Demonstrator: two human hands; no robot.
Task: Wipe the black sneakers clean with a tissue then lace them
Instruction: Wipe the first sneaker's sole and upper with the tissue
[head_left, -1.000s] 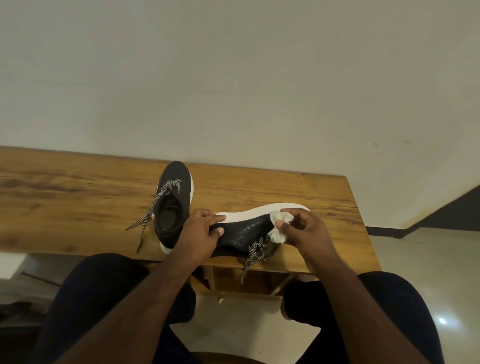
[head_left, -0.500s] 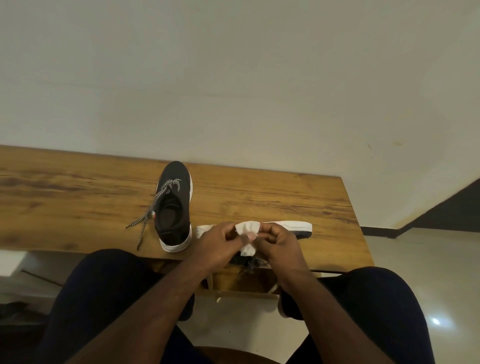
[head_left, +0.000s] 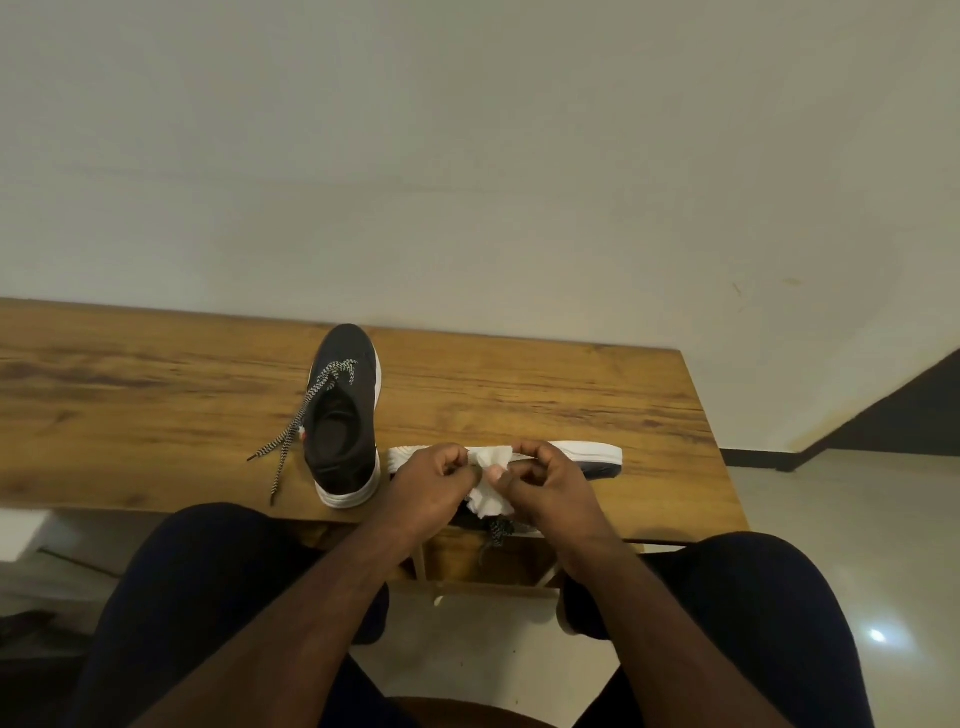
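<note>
White tissue (head_left: 491, 480), crumpled: pinched between the fingers (head_left: 457, 460) of the left hand (head_left: 431, 483) and those of the right hand (head_left: 545, 483), both sets curled in on it, held just above the near edge of the desk (head_left: 156, 415). Whether it is being refolded or bunched cannot be told.

Sneaker, black, white sole (head_left: 587, 454): lies on its side on the desk directly behind and beneath the hands, sole edge facing away from the person, upper mostly hidden. Neither hand appears to be gripping it. One speckled lace end (head_left: 498, 532) hangs from it over the desk edge.

Second sneaker, black, white sole (head_left: 345, 415): stands upright to the left, just beside the first, toe pointing to the wall. Its speckled lace (head_left: 291, 441) is threaded only at the lowest eyelets near the toe; the loose ends trail left across the wood.

Desk, wood grain: set against a pale wall (head_left: 467, 156); tiled floor (head_left: 831, 545) at right; dark-trousered knees (head_left: 208, 571) below.

Progress, as judged: the wiping stage is under way, with the tissue in hand and the side-lying sneaker the likely one being worked on. How clean either shoe is cannot be read. Lacing of both remains to be done.
</note>
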